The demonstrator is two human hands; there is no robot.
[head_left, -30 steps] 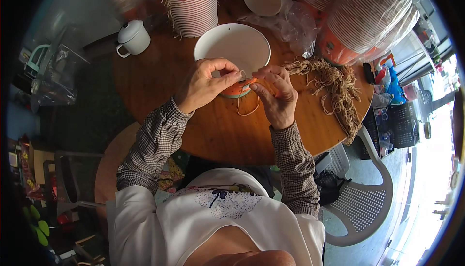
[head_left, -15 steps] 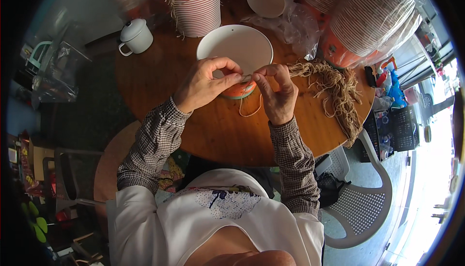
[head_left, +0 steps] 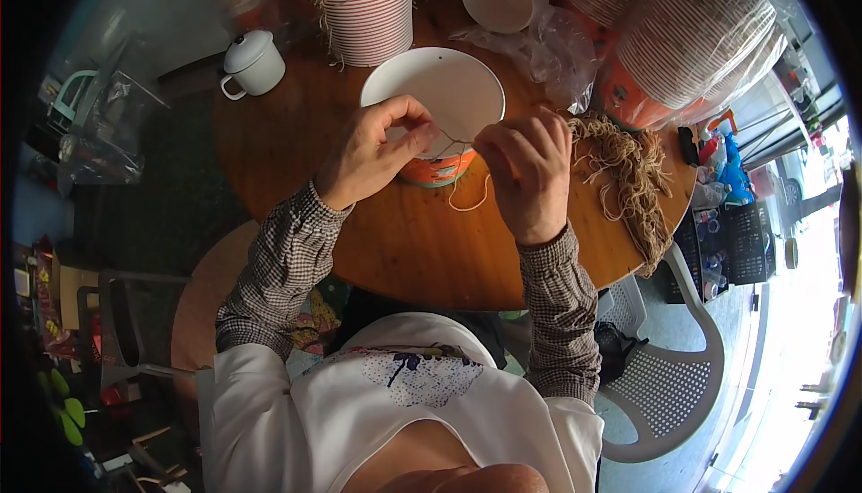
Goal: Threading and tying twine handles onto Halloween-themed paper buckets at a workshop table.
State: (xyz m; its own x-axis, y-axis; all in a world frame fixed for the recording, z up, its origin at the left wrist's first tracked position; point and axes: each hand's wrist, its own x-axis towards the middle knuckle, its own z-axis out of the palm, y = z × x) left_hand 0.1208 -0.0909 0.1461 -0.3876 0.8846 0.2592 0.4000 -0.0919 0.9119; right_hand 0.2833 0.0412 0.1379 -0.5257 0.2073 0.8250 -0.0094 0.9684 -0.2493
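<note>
- The left hand [head_left: 373, 152] is raised at the near rim of the tub [head_left: 435, 89], the wrist bent inward; thumb and forefinger come together, clamped on the string [head_left: 462, 210].
- The right hand [head_left: 530, 174] is at the other side, its back turned upward and its fingers curled; thumb and fingertips are together on the same string.
- Between the two hands a short piece of the string goes across; below them a loop hangs in front of the orange wall of the tub. Whether the string passes through this wall, I cannot tell.
- Both forearms, in checked sleeves [head_left: 561, 295], reach forward over the worktop [head_left: 404, 259] with elbows bent outward.
- The tub stands upright, between the hands and a little beyond them.
- Just right of the right hand lies a string bundle [head_left: 633, 170].
- Beyond the left hand are a tall tub stack [head_left: 368, 17] and, farther left, a white mug [head_left: 254, 66].
</note>
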